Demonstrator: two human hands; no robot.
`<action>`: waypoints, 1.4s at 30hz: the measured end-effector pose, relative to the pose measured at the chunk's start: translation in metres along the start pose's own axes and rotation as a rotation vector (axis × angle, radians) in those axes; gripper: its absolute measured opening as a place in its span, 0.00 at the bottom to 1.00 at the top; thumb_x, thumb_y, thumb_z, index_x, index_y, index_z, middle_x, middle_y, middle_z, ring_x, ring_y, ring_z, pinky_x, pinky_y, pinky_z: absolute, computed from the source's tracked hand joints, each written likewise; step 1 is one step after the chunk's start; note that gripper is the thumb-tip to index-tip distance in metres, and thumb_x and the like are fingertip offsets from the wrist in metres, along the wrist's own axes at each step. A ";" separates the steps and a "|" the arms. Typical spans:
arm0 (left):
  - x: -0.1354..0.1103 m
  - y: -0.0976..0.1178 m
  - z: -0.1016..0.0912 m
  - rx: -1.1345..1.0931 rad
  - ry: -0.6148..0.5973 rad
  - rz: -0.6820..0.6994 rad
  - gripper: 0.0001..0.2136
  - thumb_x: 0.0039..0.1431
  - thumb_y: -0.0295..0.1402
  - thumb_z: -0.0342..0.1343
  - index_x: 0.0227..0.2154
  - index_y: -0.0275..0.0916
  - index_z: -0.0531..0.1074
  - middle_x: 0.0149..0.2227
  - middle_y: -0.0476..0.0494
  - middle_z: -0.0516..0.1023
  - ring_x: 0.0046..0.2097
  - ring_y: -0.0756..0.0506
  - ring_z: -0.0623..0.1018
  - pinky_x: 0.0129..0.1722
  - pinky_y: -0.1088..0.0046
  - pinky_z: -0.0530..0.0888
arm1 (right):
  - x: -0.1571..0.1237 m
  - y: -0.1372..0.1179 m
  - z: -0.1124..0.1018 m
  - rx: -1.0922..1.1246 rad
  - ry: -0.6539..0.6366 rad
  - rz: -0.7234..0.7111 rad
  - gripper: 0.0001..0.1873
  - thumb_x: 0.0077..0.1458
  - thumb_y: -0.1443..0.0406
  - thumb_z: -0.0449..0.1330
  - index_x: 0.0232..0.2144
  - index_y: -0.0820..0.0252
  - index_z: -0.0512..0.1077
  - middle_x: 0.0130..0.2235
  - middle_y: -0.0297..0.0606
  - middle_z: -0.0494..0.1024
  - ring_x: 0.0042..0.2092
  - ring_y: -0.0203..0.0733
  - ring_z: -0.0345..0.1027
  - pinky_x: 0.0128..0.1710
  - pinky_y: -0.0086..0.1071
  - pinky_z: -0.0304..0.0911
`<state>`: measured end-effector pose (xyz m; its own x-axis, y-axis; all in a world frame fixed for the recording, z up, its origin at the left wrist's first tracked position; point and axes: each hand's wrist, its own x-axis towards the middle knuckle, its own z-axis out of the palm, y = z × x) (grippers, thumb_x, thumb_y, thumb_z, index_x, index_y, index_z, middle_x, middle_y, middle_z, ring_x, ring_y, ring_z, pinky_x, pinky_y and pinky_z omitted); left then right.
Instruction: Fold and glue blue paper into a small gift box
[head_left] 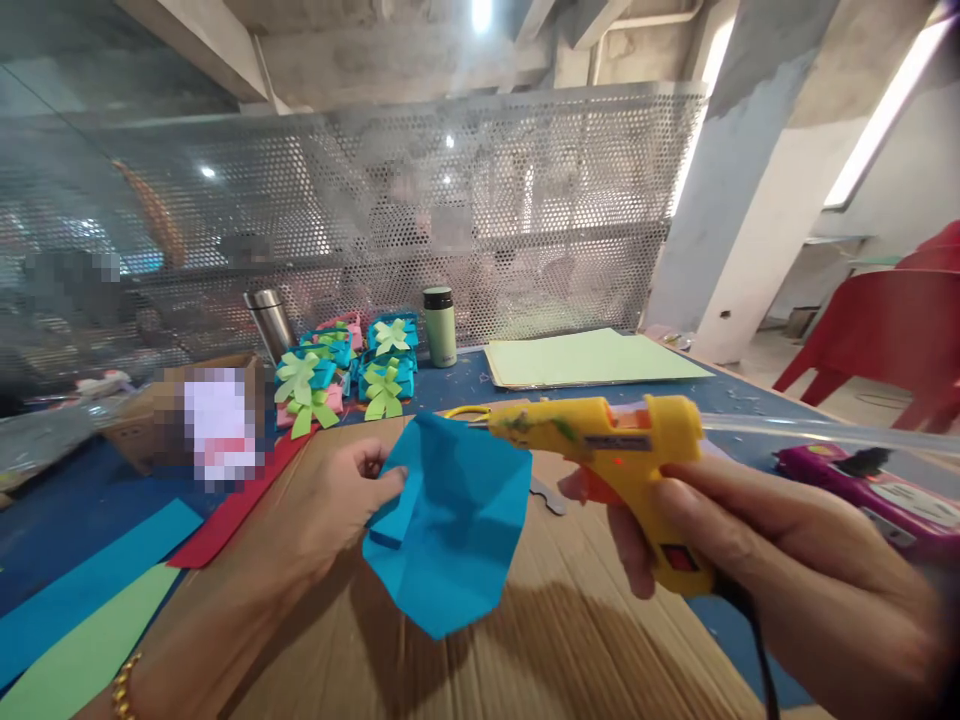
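Right hand (780,545) nearest, fingers curled round yellow glue gun (555,425). Folded blue paper (465,510) at the gun grip's 9 o'clock, 3 o'clock from left hand (352,490), thumb and fingers pinching it. Nozzle (480,422) near paper's 1 o'clock edge; contact unclear.

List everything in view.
Paper: 1, blue, centre
Glue gun: 1, yellow, right
Bow-topped items: several, multicoloured, back left
Flask: 1, silver, back
Tumbler: 1, green, back
Sheet stack: 1, green, back right
Paper strips: 3, red, blue, green, left
Cardboard: 1, brown, beneath paper
Box: 1, brown, left
Power strip: 1, purple, right
Table: 1, blue, centre
Screen: 1, grey, behind
Chairs: count unclear, red, right
Left hand: 1, holding paper
Right hand: 1, holding glue gun
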<state>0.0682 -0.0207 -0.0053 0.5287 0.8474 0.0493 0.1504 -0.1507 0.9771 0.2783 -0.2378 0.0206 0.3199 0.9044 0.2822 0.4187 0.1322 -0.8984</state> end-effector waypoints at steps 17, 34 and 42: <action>0.001 0.004 -0.010 0.522 -0.099 0.106 0.09 0.52 0.39 0.56 0.29 0.38 0.73 0.23 0.51 0.71 0.26 0.49 0.68 0.24 0.75 0.61 | 0.041 0.083 -0.106 -1.066 -0.023 -0.075 0.22 0.62 0.58 0.51 0.51 0.64 0.74 0.43 0.52 0.81 0.40 0.54 0.78 0.38 0.42 0.72; -0.017 0.010 -0.004 0.509 -0.386 0.271 0.05 0.56 0.33 0.54 0.29 0.38 0.73 0.29 0.51 0.74 0.32 0.49 0.70 0.29 0.74 0.63 | 0.102 -0.028 0.077 -0.923 -0.546 -0.411 0.13 0.57 0.56 0.63 0.39 0.57 0.79 0.35 0.39 0.81 0.36 0.43 0.73 0.32 0.31 0.58; -0.009 0.006 -0.017 0.685 -0.412 0.176 0.08 0.52 0.39 0.59 0.29 0.39 0.75 0.27 0.51 0.73 0.30 0.48 0.71 0.26 0.74 0.60 | 0.112 -0.014 0.075 -0.834 -0.674 -0.213 0.08 0.55 0.62 0.61 0.27 0.59 0.78 0.27 0.31 0.76 0.28 0.34 0.64 0.25 0.28 0.49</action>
<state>0.0500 -0.0207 0.0038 0.8366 0.5474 -0.0205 0.4433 -0.6544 0.6126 0.2448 -0.1080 0.0391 -0.2519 0.9656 -0.0652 0.9358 0.2258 -0.2707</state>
